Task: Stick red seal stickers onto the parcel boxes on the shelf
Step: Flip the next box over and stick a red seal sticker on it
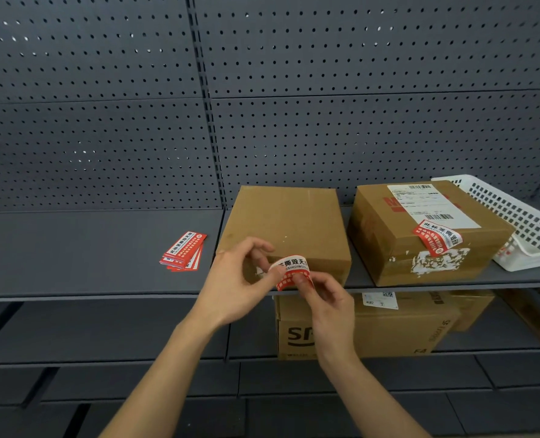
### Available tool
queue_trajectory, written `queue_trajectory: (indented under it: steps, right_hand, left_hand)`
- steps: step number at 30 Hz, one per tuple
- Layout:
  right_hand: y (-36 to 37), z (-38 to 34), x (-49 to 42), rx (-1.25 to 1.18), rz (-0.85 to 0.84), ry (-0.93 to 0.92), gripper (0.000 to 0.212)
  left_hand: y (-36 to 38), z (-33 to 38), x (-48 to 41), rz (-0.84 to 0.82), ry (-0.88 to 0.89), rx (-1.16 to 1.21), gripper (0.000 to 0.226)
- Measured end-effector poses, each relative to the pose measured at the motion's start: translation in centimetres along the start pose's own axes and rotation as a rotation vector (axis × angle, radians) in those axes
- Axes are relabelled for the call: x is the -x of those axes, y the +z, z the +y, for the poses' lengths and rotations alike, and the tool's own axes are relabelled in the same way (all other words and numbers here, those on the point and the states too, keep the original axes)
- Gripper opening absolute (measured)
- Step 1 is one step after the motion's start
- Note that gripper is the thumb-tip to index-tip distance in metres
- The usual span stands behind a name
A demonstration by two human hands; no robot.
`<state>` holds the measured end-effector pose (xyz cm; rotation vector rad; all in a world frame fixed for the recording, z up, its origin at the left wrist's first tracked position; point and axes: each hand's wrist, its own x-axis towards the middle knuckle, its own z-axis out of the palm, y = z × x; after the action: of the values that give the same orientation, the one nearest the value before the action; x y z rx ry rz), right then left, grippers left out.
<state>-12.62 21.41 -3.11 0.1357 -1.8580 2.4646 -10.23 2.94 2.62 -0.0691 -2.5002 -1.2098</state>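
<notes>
A plain brown parcel box point(286, 222) sits on the grey shelf point(88, 248), with no sticker on its top. In front of its near edge, my left hand point(234, 286) and my right hand point(325, 308) both pinch one red and white seal sticker point(292, 271), which is curled between the fingers. To the right stands a second parcel box point(427, 235) with a white shipping label and a red seal sticker point(436, 237) stuck over its front top edge. A stack of red seal stickers point(183, 251) lies on the shelf left of the plain box.
A white plastic basket point(521, 222) leans at the far right of the shelf. On the lower shelf stand larger cardboard boxes point(373, 327), one printed SF. A grey pegboard point(262, 90) forms the back wall.
</notes>
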Motion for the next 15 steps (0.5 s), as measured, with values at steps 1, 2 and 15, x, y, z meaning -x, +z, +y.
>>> queue_trajectory:
  steps: [1,2,15]
  right_hand:
    - [0.1,0.1,0.3,-0.032,0.000,0.029,0.019]
    - [0.2,0.2,0.5,-0.055,-0.002,0.058,0.019]
    - [-0.5,3.6,0.3,0.229,0.029,-0.023,0.012]
  left_hand:
    - [0.0,-0.2,0.0,0.008,0.000,-0.003,0.031]
    - [-0.1,-0.5,-0.1,0.017,-0.001,-0.011,0.029]
    - [-0.5,-2.5,-0.2,0.052,-0.007,-0.301,0.036]
